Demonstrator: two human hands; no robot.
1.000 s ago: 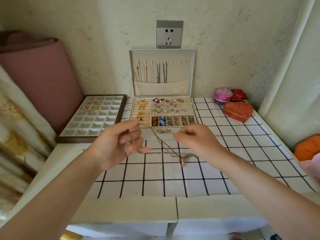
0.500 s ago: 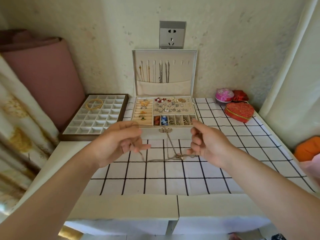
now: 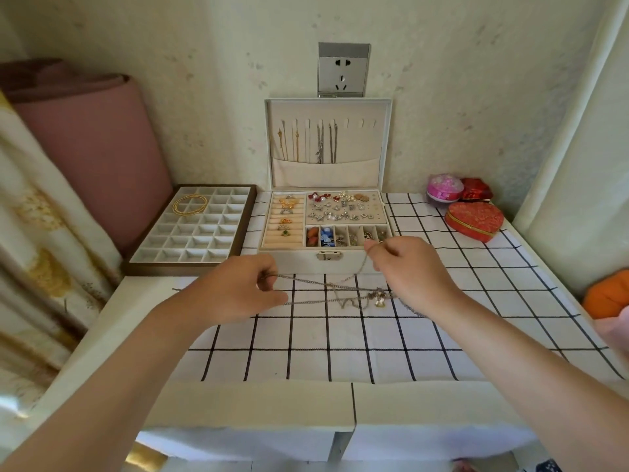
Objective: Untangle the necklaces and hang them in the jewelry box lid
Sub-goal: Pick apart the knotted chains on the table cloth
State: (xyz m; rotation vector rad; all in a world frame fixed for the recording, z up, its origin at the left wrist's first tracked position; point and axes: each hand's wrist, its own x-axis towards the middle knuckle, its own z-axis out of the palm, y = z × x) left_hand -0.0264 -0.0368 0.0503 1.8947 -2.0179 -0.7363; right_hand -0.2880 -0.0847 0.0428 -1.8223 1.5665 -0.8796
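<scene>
Here the tangled necklaces [image 3: 326, 285] stretch between the two hands, just in front of the jewelry box [image 3: 299, 258], above a white cloth [image 3: 340, 338] with a grid of thin black lines. They are fine metal chains of silver colour, and toward the right side they meet in a small knot with a pale pendant [image 3: 379, 299]. The left hand [image 3: 235, 289] has its fingers curled and pinches the left end of the chains. The right hand [image 3: 408, 270] is a little higher, near the front right corner of the box, and holds one strand between thumb and forefinger. The box is pale and rectangular, with a small metal clasp on its front wall. Inside it there are soft ring rolls, a flat pad with many small shiny pieces, and a row of narrow compartments. The lid [image 3: 386, 148] stands upright against the wall, lined with cream fabric, and several thin gold and grey chains [image 3: 320, 144] hang there from little hooks down into a fabric pocket. Left of the box lies a tray [image 3: 170, 270] with square cells and a dark wooden frame. A round gold band [image 3: 176, 206] lies in it.
</scene>
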